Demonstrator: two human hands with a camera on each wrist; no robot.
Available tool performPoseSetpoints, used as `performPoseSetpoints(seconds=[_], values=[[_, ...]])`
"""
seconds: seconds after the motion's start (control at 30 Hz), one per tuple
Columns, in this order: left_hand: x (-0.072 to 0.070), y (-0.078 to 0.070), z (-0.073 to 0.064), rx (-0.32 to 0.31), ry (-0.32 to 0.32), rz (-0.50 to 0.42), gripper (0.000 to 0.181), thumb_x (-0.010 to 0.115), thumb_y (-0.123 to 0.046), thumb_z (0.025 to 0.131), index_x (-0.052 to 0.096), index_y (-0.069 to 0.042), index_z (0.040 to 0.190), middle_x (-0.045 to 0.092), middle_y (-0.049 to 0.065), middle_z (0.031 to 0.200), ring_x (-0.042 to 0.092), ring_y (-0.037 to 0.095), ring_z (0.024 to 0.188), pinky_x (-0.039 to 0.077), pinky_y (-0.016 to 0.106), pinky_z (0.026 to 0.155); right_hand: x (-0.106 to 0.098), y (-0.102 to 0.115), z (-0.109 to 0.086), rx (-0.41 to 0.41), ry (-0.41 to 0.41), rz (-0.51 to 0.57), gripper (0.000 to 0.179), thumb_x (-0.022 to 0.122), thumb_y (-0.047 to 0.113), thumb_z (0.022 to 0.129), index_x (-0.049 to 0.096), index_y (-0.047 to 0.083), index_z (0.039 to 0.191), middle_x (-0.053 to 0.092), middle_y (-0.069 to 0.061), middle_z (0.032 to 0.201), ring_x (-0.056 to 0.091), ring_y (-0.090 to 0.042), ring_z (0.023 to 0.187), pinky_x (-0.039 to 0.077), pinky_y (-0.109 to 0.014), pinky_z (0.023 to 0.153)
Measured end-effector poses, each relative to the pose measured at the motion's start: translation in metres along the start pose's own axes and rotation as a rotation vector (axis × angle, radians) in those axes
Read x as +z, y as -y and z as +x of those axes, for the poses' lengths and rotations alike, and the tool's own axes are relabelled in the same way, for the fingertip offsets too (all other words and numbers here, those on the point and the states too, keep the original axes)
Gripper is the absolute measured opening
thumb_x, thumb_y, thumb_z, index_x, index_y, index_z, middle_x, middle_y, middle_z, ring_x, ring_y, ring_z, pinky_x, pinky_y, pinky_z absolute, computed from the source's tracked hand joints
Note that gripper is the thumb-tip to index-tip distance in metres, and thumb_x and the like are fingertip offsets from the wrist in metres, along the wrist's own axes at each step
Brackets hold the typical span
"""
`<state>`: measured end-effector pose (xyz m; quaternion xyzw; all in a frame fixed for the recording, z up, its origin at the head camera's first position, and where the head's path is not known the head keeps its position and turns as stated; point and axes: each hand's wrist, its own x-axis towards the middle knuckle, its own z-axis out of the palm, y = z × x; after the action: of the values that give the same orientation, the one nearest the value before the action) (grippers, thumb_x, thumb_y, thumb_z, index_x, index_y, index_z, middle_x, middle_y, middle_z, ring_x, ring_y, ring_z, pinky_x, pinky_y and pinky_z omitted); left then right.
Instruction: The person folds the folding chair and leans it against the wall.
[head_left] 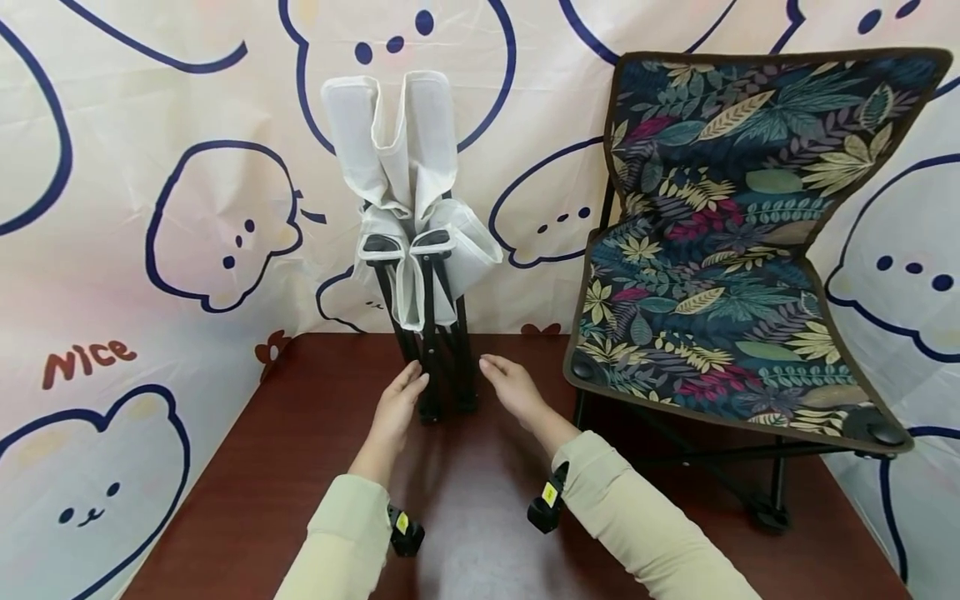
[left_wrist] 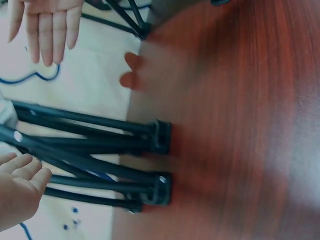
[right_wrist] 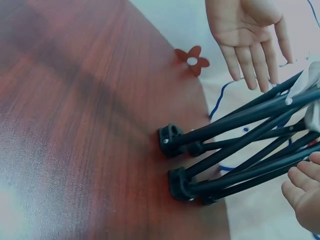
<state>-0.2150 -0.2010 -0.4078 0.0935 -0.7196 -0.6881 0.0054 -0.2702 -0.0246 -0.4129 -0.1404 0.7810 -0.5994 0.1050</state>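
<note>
A folded white chair (head_left: 401, 158) stands upright near the back wall, its black legs (head_left: 442, 367) bundled together on the brown tabletop. On the left of these legs is my left hand (head_left: 396, 406), fingers extended, fingertips overlapping the leg bundle in the head view. My right hand (head_left: 519, 393) is on the other side, its palm turned toward the legs. The left wrist view has the black feet (left_wrist: 161, 187) set down on the wood. Seen from the right wrist, both palms flank the leg tubes (right_wrist: 245, 120) and neither hand grips anything.
An unfolded chair with dark leaf-patterned fabric (head_left: 720, 300) stands close on the right. Behind and to the left, a cloth wall (head_left: 82, 292) with cartoon bears borders the brown tabletop (head_left: 247, 500). Black wrist cameras (head_left: 406, 533) hang below both sleeves.
</note>
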Motion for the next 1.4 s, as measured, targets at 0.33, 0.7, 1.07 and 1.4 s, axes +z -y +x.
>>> performPoseSetpoints(seconds=[0.33, 0.7, 1.07, 1.4], values=[[0.015, -0.023, -0.019, 0.095, 0.042, 0.006, 0.051, 0.046, -0.019, 0.09, 0.027, -0.006, 0.135, 0.027, 0.011, 0.138, 0.02, 0.023, 0.126, 0.014, 0.042, 0.101, -0.016, 0.025, -0.031, -0.095, 0.021, -0.037, 0.047, 0.041, 0.038, 0.09, 0.044, 0.011, 0.127, 0.043, -0.007, 0.128, 0.038, -0.022, 0.117, 0.031, -0.041, 0.094], [0.023, -0.04, -0.033, 0.189, 0.082, 0.124, 0.052, 0.05, -0.024, 0.088, 0.031, -0.012, 0.135, 0.029, 0.006, 0.137, 0.022, 0.02, 0.126, 0.019, 0.041, 0.1, -0.026, 0.059, -0.059, -0.14, 0.031, -0.116, 0.045, 0.041, 0.038, 0.09, 0.044, 0.012, 0.127, 0.045, -0.007, 0.125, 0.042, -0.022, 0.114, 0.034, -0.044, 0.091], [0.038, -0.056, -0.043, 0.303, 0.091, 0.289, 0.051, 0.054, -0.026, 0.085, 0.037, -0.017, 0.132, 0.035, 0.001, 0.134, 0.025, 0.018, 0.124, 0.021, 0.043, 0.099, -0.047, 0.066, -0.08, -0.172, 0.028, -0.062, 0.048, 0.043, 0.041, 0.088, 0.043, 0.016, 0.128, 0.043, -0.003, 0.127, 0.043, -0.019, 0.113, 0.035, -0.043, 0.091], [0.055, -0.066, -0.047, 0.409, 0.084, 0.439, 0.05, 0.056, -0.024, 0.084, 0.039, -0.02, 0.131, 0.039, -0.001, 0.131, 0.032, 0.015, 0.121, 0.027, 0.041, 0.096, -0.075, 0.072, -0.098, -0.179, 0.022, -0.085, 0.05, 0.041, 0.04, 0.089, 0.038, 0.013, 0.131, 0.036, -0.003, 0.133, 0.037, -0.02, 0.118, 0.033, -0.042, 0.092]])
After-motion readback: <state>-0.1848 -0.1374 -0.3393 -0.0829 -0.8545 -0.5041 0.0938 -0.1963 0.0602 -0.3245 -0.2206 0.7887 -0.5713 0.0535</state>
